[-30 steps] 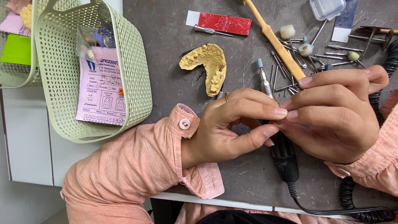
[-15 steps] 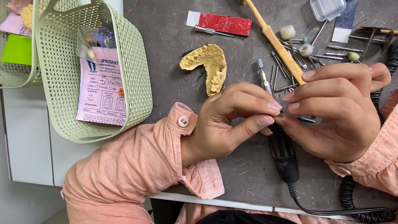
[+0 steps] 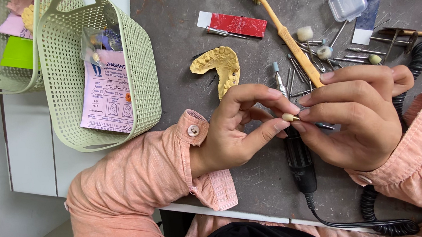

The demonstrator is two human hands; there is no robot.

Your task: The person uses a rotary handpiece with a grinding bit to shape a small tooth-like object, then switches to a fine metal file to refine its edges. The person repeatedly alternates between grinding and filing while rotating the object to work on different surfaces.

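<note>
Grip: the left hand point(image 3: 236, 132) and right hand point(image 3: 356, 117) are meeting fingertip to fingertip, both pinching a small cream bur tip point(image 3: 289, 117) clamped between them above the dark worktop point(image 3: 178, 39).
Bur tip: it is sitting at the centre of the bench, just over the black handpiece point(image 3: 300, 159) (its coiled cable point(image 3: 370, 218) is trailing to the right).
Plaster cast: a yellow dental model point(image 3: 220, 66) is lying just beside the left hand's fingers.
Tools: a long yellow brush point(image 3: 281, 28) and scattered metal burs point(image 3: 348, 49) are lying near the right hand.
Baskets: two pale green baskets point(image 3: 141, 78) are standing well apart at the left, one holding a pink form point(image 3: 106, 95).
</note>
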